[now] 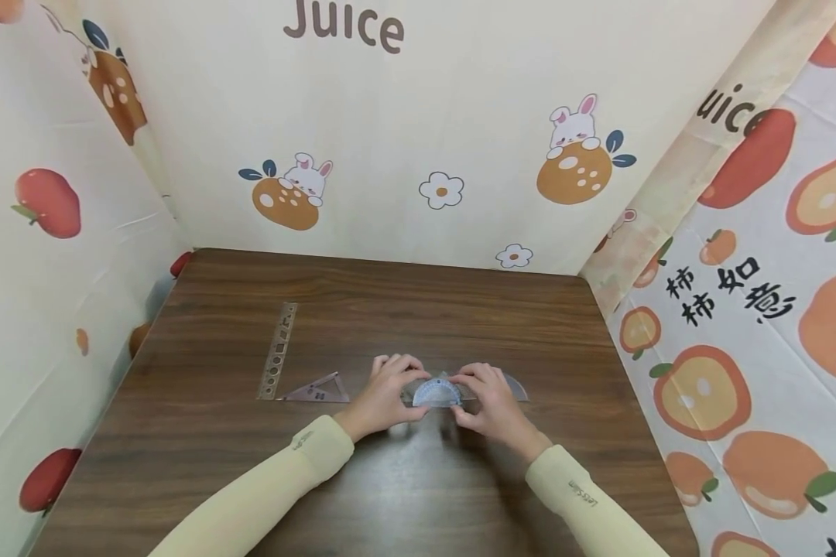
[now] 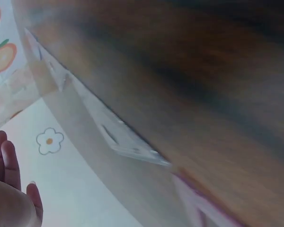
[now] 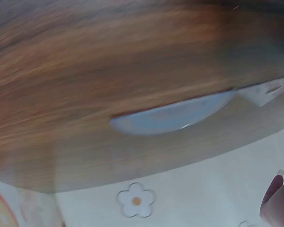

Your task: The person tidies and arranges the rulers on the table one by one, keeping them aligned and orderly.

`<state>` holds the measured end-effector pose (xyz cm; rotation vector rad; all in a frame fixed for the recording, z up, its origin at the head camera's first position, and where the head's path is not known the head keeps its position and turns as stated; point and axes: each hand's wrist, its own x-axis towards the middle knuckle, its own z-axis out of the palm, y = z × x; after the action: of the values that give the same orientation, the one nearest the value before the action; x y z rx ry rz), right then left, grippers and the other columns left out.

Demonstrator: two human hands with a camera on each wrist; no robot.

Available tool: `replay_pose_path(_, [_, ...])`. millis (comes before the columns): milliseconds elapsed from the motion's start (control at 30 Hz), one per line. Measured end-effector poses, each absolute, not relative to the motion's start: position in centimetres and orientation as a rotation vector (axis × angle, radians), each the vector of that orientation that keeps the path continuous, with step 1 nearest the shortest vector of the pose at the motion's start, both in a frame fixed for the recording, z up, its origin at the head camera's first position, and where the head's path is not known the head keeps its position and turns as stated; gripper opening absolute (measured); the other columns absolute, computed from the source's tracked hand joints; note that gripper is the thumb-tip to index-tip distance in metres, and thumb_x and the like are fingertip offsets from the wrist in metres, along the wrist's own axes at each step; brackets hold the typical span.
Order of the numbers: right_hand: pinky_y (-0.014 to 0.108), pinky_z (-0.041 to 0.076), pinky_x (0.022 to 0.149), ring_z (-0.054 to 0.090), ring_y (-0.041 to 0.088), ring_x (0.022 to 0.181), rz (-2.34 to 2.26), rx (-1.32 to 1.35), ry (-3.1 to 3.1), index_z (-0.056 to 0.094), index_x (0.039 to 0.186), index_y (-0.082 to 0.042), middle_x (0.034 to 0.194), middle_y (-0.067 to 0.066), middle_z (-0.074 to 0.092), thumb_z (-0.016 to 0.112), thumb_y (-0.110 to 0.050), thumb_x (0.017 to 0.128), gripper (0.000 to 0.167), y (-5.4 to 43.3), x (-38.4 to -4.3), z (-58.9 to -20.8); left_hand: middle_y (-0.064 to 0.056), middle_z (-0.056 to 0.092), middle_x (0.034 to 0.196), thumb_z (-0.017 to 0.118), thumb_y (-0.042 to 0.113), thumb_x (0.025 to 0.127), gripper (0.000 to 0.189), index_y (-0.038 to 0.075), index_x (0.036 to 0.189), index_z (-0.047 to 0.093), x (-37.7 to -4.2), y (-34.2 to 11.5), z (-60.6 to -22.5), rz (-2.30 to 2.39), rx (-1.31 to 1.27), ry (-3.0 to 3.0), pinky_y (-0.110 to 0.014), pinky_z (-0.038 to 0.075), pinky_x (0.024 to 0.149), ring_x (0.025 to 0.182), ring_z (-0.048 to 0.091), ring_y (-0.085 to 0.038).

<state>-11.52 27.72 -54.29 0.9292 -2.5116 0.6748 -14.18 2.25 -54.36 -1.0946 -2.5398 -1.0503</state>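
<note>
A small clear, blue-tinted protractor [image 1: 436, 393] is held up between my two hands, over the middle of the table. My left hand [image 1: 390, 393] pinches its left end between thumb and fingers; my right hand [image 1: 489, 402] pinches the right end the same way. Behind it, clear set squares [image 2: 116, 130] lie on the table, partly hidden by the hands in the head view. Right of them lies another protractor [image 3: 173, 116], half covered by the right hand from above. A purple-edged set square [image 1: 320, 390] lies left of the left hand.
A clear stencil ruler [image 1: 277, 352] lies lengthwise at the left, beside the purple-edged set square. Printed cloth [image 1: 390, 139] hangs behind the wooden table [image 1: 425, 309] and along both sides.
</note>
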Motion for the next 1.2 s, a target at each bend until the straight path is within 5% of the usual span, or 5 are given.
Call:
replay_pose_path(500, [0.051, 0.047, 0.090, 0.058, 0.025, 0.104, 0.718, 0.692, -2.653, 0.073, 0.115, -0.002, 0.113, 0.009, 0.064, 0.086, -0.009, 0.074, 0.043, 33.8, -12.5, -52.4, 0.002, 0.066, 0.108, 0.094, 0.034, 0.072, 0.044, 0.013, 0.107, 0.079, -17.0, 9.0, -53.6, -1.001, -1.045, -2.453, -0.044, 0.039, 0.095, 0.099, 0.060, -0.017])
replay_pose_path(867, [0.041, 0.049, 0.089, 0.061, 0.024, 0.107, 0.790, 0.528, -2.748, 0.071, 0.122, -0.005, 0.116, 0.008, 0.065, 0.083, -0.004, 0.081, 0.043, 38.0, -12.4, -51.6, 0.003, 0.067, 0.108, 0.093, 0.039, 0.074, 0.044, 0.016, 0.108, 0.079, -18.2, 14.0, -53.2, -0.966, -1.059, -2.479, -0.043, 0.040, 0.096, 0.102, 0.062, -0.017])
replay_pose_path(1200, [0.021, 0.051, 0.086, 0.065, 0.028, 0.098, 0.895, 0.472, -2.713, 0.070, 0.124, 0.003, 0.112, 0.014, 0.065, 0.080, 0.007, 0.082, 0.043, 41.5, -11.9, -52.4, 0.007, 0.068, 0.109, 0.089, 0.047, 0.077, 0.044, 0.021, 0.111, 0.080, -18.3, 18.3, -53.4, -0.877, -1.019, -2.537, -0.036, 0.041, 0.095, 0.102, 0.061, -0.012])
